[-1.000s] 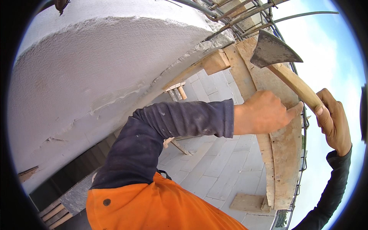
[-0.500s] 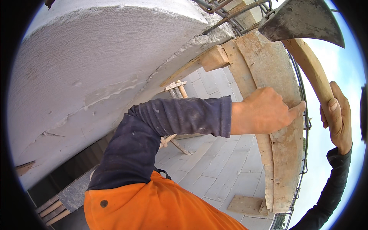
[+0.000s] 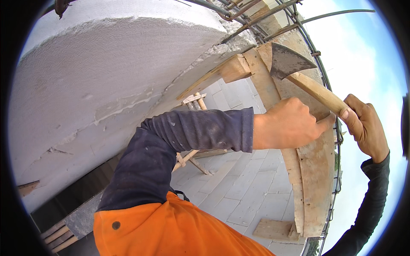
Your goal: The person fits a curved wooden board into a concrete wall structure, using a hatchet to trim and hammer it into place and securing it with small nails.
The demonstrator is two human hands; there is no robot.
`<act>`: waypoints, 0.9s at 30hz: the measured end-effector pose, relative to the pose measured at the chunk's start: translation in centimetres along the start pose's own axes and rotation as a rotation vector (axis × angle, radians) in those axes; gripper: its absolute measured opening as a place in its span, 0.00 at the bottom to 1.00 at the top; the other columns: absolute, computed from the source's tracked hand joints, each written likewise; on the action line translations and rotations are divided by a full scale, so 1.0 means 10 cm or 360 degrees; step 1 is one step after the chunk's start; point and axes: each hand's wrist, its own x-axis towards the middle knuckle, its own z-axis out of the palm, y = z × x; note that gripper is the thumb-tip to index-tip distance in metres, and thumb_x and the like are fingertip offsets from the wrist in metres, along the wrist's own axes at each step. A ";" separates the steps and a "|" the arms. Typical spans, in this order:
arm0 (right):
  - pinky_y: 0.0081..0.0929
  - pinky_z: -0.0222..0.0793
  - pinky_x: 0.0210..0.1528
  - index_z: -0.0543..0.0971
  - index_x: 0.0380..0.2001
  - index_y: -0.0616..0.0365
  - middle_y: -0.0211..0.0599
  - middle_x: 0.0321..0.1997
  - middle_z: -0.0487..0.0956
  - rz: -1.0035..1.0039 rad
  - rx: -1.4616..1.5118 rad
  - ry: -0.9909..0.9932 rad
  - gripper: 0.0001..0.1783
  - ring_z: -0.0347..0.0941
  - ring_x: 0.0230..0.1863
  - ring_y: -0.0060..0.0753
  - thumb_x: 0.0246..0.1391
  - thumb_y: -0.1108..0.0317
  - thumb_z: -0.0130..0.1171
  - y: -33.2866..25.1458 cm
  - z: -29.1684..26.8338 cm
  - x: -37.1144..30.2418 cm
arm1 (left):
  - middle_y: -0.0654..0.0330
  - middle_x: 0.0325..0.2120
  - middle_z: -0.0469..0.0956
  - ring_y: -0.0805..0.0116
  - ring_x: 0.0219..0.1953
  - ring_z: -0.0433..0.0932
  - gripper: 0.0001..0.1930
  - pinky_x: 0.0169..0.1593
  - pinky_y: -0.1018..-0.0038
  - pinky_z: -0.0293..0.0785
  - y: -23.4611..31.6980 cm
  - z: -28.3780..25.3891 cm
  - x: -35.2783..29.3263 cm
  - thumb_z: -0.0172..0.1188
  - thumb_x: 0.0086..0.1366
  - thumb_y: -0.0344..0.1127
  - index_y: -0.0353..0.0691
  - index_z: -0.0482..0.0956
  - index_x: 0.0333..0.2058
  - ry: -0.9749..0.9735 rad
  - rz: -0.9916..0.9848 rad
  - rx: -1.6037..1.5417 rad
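Right hand [image 3: 368, 128] is wrapped round the far end of the hatchet [image 3: 305, 79] — fingers curled shut on the pale wooden handle, thumb lying along it. The dark steel head sits up at the top of the wooden formwork board [image 3: 318, 179], its edge against the board's face just below the rebar [image 3: 260, 17]. Left hand [image 3: 288, 124] reaches across from the dark blue sleeve [image 3: 188, 136] and is closed against that same curved board, knuckles bunched, fingertips pinched at a spot on the wood close under the handle; whether anything is held between them, I can't tell. The two hands sit just beside each other, the handle passing between them. To the left, the rough white concrete wall [image 3: 106, 85] fills most of the view, with a short timber block [image 3: 232, 70] wedged where it meets the board. An orange vest [image 3: 162, 230] covers the lower edge. Far below — grey paving slabs [image 3: 247, 192], a wooden trestle [image 3: 194, 160] standing on them, and a loose plank [image 3: 275, 230] lying flat near the foot of the board.
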 end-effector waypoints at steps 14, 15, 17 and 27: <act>0.31 0.62 0.21 0.76 0.30 0.64 0.32 0.16 0.64 -0.0003 0.0210 0.0174 0.43 0.65 0.18 0.26 0.68 0.27 0.44 -0.07 0.00 -0.01 | 0.63 0.19 0.83 0.65 0.21 0.84 0.29 0.23 0.68 0.74 -0.04 -0.04 0.01 0.56 0.66 0.34 0.31 0.72 0.66 -0.0014 0.0014 -0.0066; 0.30 0.62 0.21 0.76 0.30 0.64 0.32 0.16 0.64 0.0000 0.0310 0.0211 0.44 0.66 0.18 0.26 0.68 0.26 0.44 -0.08 0.04 -0.07 | 0.63 0.19 0.83 0.65 0.20 0.84 0.29 0.23 0.68 0.75 -0.04 -0.03 0.00 0.56 0.66 0.34 0.31 0.72 0.66 -0.0028 0.0017 -0.0073; 0.17 0.65 0.14 0.77 0.37 0.60 0.27 0.14 0.65 -0.0206 0.0301 0.0509 0.44 0.64 0.11 0.17 0.68 0.25 0.37 0.03 0.08 -0.11 | 0.62 0.18 0.83 0.64 0.20 0.84 0.29 0.22 0.68 0.75 -0.03 -0.02 0.00 0.56 0.66 0.34 0.31 0.73 0.65 -0.0057 0.0020 -0.0088; 0.31 0.60 0.22 0.76 0.29 0.64 0.34 0.17 0.63 -0.0067 0.0238 0.0301 0.43 0.65 0.17 0.28 0.69 0.28 0.45 -0.11 0.00 -0.03 | 0.62 0.19 0.83 0.64 0.20 0.84 0.30 0.23 0.66 0.75 -0.05 -0.03 0.02 0.56 0.66 0.34 0.31 0.71 0.66 -0.0085 0.0031 -0.0078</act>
